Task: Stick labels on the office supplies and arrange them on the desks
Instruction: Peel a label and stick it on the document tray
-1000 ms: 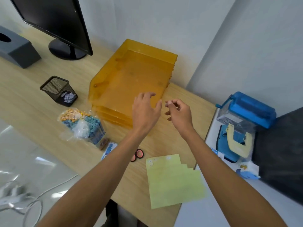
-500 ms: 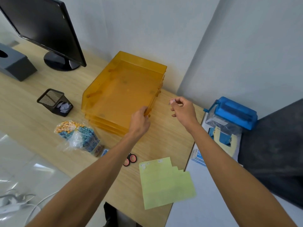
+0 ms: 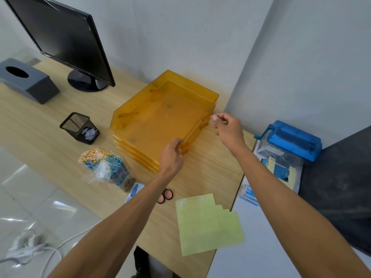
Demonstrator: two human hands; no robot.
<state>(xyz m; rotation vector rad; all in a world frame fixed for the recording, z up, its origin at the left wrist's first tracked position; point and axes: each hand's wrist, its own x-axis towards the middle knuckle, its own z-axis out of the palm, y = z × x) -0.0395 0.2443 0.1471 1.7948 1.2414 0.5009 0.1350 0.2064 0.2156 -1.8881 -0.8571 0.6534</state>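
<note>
A stack of orange see-through paper trays (image 3: 160, 115) stands on the wooden desk (image 3: 36, 135) near the wall. My left hand (image 3: 172, 157) grips the stack's near right corner. My right hand (image 3: 228, 130) hovers just off the trays' right side and pinches a small pale label (image 3: 214, 118) between thumb and fingertips, close to the top tray's right rim. The yellow-green label sheet (image 3: 208, 225) lies flat at the desk's front edge, with a few small labels along its top.
A black monitor (image 3: 60, 35) and grey tissue box (image 3: 26, 81) stand at the back left. A black mesh holder (image 3: 80, 127), a bag of coloured pins (image 3: 106, 167), and red-handled scissors (image 3: 165, 195) lie near the trays. A blue shredder (image 3: 289, 143) sits on the white desk at right.
My left hand dropped from above the trays onto their near right corner and took hold. My right hand carried the label up to the stack's right side. The view pulled back.
</note>
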